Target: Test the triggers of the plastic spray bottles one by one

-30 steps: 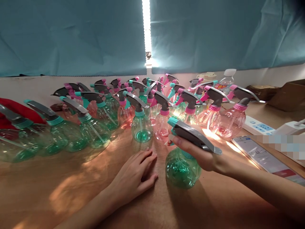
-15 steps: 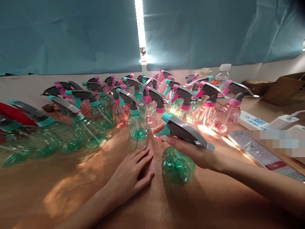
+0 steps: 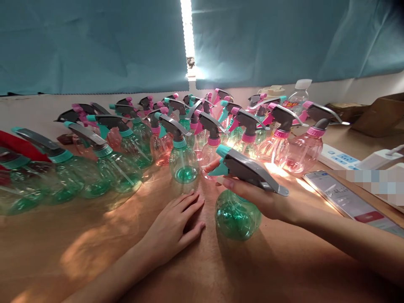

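A green spray bottle [image 3: 237, 216] with a grey and teal trigger head stands in front of me on the wooden table [image 3: 176, 273]. My right hand [image 3: 261, 195] is wrapped round its neck below the head, with fingers near the teal trigger. To the left of that bottle, my left hand [image 3: 176, 223] lies flat on the table, fingers stretched out and holding nothing. Just beyond my left fingertips stands another green spray bottle [image 3: 184, 164]. A pink spray bottle [image 3: 210, 156] is beside it, partly behind the held bottle's head.
Several green spray bottles [image 3: 121, 170] line the left, and several pink ones [image 3: 304, 151] stand back right. A phone [image 3: 344, 193], a power strip [image 3: 339, 158] and a cardboard box [image 3: 378, 113] lie at right. A clear bottle [image 3: 298, 94] stands behind; a lit tube [image 3: 187, 33] hangs above.
The view has shifted slightly. Both hands keep their poses, and the held spray bottle stays in about the same place on the table.
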### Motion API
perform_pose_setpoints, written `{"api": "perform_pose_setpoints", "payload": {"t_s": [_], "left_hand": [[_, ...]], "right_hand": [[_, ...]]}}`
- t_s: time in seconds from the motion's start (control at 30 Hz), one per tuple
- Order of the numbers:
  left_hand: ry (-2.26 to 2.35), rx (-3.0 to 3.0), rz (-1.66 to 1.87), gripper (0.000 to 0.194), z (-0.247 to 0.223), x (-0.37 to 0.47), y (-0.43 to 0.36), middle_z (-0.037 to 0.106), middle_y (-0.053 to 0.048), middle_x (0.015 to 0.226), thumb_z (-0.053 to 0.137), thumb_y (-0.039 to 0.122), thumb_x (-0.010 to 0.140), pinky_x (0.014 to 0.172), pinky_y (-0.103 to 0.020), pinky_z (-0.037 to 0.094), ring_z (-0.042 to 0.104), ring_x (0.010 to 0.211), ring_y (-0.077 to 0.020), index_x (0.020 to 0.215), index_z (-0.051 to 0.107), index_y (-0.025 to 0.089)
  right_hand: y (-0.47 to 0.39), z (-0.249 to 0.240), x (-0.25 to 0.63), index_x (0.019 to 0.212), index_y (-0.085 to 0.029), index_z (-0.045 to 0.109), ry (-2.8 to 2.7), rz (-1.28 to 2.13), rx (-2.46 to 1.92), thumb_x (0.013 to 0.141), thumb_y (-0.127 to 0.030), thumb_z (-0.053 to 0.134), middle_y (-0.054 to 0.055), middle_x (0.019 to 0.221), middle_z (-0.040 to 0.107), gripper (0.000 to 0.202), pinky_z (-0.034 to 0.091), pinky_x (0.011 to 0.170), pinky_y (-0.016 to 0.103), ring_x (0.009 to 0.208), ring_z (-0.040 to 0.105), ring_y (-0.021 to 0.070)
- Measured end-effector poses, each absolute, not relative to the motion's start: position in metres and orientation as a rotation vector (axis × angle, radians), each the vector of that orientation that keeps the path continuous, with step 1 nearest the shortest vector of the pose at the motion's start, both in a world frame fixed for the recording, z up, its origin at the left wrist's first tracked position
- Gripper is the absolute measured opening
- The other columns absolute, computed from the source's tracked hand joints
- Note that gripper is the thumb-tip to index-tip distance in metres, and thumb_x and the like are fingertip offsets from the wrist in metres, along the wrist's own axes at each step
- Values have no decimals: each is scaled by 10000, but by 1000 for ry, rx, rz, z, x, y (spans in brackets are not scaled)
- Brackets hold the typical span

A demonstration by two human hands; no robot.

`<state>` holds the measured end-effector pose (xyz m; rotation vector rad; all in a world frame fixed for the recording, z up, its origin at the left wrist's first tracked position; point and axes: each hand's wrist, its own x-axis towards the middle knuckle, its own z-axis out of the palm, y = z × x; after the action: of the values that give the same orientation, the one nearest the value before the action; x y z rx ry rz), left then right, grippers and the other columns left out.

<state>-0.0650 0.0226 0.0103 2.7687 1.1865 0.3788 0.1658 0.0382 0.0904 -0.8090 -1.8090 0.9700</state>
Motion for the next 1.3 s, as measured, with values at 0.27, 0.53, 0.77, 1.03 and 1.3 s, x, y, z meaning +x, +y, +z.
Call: {"api": "perform_pose_setpoints", "payload": {"t_s": [0.27, 0.53, 0.77, 1.03, 1.3], "left_hand": [[1193, 2771, 362, 487, 10, -65, 23, 466, -138, 1462, 516, 367, 961, 1090, -488, 381, 410, 1356, -303, 1387, 501, 133], [1189, 2772, 373, 473, 10, -65, 23, 475, -124, 1458, 504, 366, 964, 1086, -490, 383, 411, 1357, -291, 1390, 493, 159], [1191, 2771, 388, 468, 9, -65, 24, 486, -112, 1451, 505, 371, 964, 1083, -487, 389, 423, 1350, -289, 1389, 497, 178], [1188, 2773, 387, 471, 10, -65, 23, 479, -122, 1454, 505, 366, 962, 1083, -490, 390, 427, 1346, -292, 1388, 498, 167], [1186, 2778, 400, 468, 11, -65, 23, 487, -136, 1445, 508, 359, 960, 1077, -493, 396, 437, 1337, -299, 1379, 507, 149]], "right_hand": [[42, 79, 169, 997, -197, 587, -1799, 945, -787, 838, -255, 580, 11, 833, 596, 169, 466, 627, 272, 673, 556, 133], [39, 86, 167, 1065, -212, 609, -1790, 984, -758, 826, -218, 553, 16, 866, 599, 245, 495, 680, 268, 751, 587, 141], [43, 81, 166, 1117, -223, 628, -1809, 974, -735, 839, -211, 552, 22, 882, 620, 288, 538, 714, 293, 781, 620, 153], [42, 75, 169, 1126, -253, 633, -1799, 1008, -715, 858, -189, 594, 22, 987, 675, 278, 562, 701, 245, 809, 665, 135], [45, 72, 170, 1130, -246, 602, -1798, 1036, -712, 829, -153, 594, 43, 1126, 663, 314, 573, 711, 261, 834, 690, 139]]}}
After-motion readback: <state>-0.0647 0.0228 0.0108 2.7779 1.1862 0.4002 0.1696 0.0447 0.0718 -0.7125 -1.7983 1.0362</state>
